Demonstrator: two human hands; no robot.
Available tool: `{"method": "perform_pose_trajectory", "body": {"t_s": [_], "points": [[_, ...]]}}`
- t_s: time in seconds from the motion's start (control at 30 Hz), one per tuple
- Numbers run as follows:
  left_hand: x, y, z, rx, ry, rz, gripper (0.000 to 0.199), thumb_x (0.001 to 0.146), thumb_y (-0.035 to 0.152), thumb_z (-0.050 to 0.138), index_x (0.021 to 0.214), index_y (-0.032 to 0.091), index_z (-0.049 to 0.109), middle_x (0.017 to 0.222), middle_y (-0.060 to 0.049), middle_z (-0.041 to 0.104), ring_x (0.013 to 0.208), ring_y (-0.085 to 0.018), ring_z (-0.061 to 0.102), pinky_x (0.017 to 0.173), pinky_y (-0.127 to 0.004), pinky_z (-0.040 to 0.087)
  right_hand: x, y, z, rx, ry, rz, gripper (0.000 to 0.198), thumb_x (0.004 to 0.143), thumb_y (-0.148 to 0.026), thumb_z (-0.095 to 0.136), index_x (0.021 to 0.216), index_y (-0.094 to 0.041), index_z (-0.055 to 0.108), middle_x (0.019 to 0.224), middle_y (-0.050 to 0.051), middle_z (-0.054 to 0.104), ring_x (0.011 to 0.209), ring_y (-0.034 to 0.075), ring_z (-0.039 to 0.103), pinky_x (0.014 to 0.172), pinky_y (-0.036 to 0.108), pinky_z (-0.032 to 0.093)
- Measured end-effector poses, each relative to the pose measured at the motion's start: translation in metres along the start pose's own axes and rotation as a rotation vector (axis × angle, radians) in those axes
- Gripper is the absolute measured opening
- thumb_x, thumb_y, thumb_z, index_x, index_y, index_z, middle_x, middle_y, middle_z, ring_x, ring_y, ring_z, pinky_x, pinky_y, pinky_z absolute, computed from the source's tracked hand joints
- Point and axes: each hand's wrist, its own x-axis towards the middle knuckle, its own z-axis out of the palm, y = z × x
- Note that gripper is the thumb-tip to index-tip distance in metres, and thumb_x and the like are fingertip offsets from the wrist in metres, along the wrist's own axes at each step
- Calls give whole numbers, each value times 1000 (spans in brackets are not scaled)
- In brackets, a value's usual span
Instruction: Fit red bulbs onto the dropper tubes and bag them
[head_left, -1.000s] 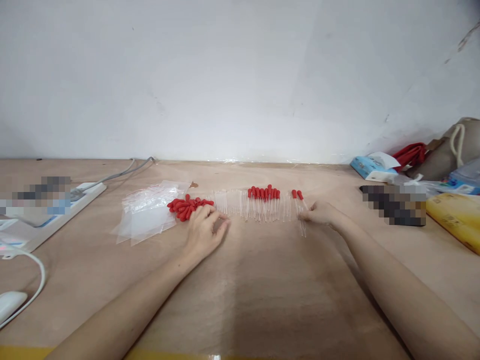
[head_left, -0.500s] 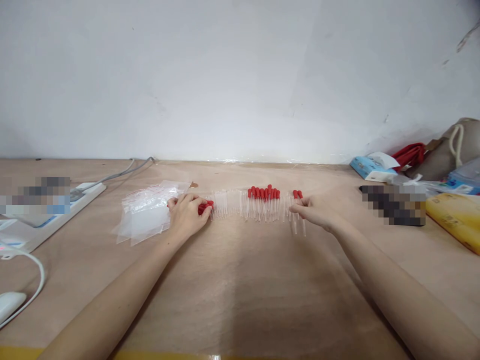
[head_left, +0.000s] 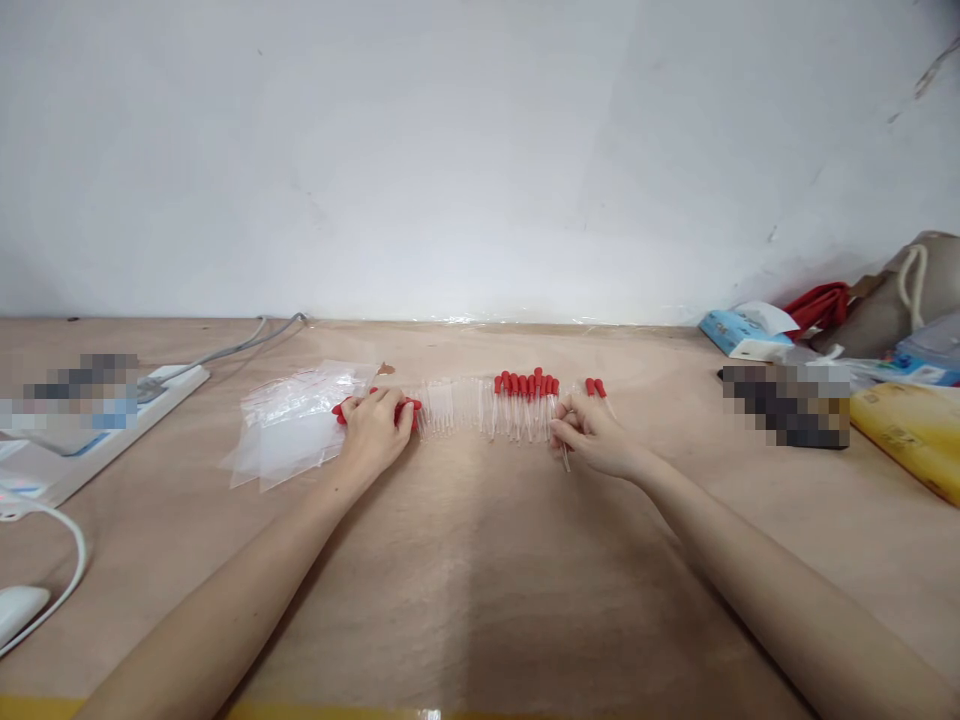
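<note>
My left hand [head_left: 373,432] rests with bent fingers on a small pile of red rubber dropper bulbs [head_left: 343,410]; its fingertips close on a bulb, partly hidden. Beside it lies a row of clear dropper tubes [head_left: 450,405] without bulbs. Further right are several droppers fitted with red bulbs [head_left: 525,385], their clear tubes pointing toward me. My right hand [head_left: 592,435] pinches a clear dropper tube [head_left: 567,462], whose lower end sticks out below the fingers; its top is hidden. Just behind that hand, two more red-bulbed droppers [head_left: 595,387] lie on the table.
Clear zip bags [head_left: 292,440] lie fanned out left of the bulbs. A white power strip [head_left: 176,385] with cables is at the far left. On the right are a blue tissue pack [head_left: 742,335], a blurred dark object [head_left: 787,405] and a yellow package [head_left: 900,435].
My right hand has moved left from the two separate red-bulbed droppers, leaving them on the table, and now pinches a clear tube. My left hand has shifted slightly left over the bulbs.
</note>
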Motion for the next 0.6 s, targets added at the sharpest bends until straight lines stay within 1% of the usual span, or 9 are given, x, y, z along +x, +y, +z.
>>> {"method": "perform_pose_trajectory", "body": {"t_s": [0.17, 0.3, 0.43, 0.6], "points": [[2, -2, -2, 2, -23, -17, 23, 83, 20, 35, 65, 17, 49, 73, -4, 63, 69, -19, 56, 78, -37, 30, 0, 0, 4, -3, -12, 0, 13, 80, -31, 43, 78, -21, 35, 60, -3, 55, 53, 11, 56, 48, 22, 43], [3, -5, -4, -61, -21, -46, 20, 84, 26, 37, 71, 18, 49, 71, -3, 62, 69, -19, 56, 82, -38, 28, -1, -3, 9, 8, -14, 22, 14, 80, -31, 43, 76, -21, 34, 58, -3, 54, 52, 11, 55, 49, 22, 43], [2, -7, -3, -65, 11, -46, 13, 84, 22, 36, 84, 18, 49, 79, -3, 62, 71, -19, 57, 81, -38, 28, -1, -2, 13, 21, -5, 12, 15, 81, -32, 43, 76, -21, 35, 59, -3, 53, 53, 10, 55, 50, 23, 43], [0, -9, 2, 19, 24, 40, 23, 86, 17, 31, 82, 19, 54, 90, -6, 61, 78, -20, 56, 78, -38, 26, -2, 1, 15, 26, -16, 10, 17, 81, -36, 44, 77, -21, 35, 60, -4, 52, 52, 10, 54, 49, 22, 42]]}}
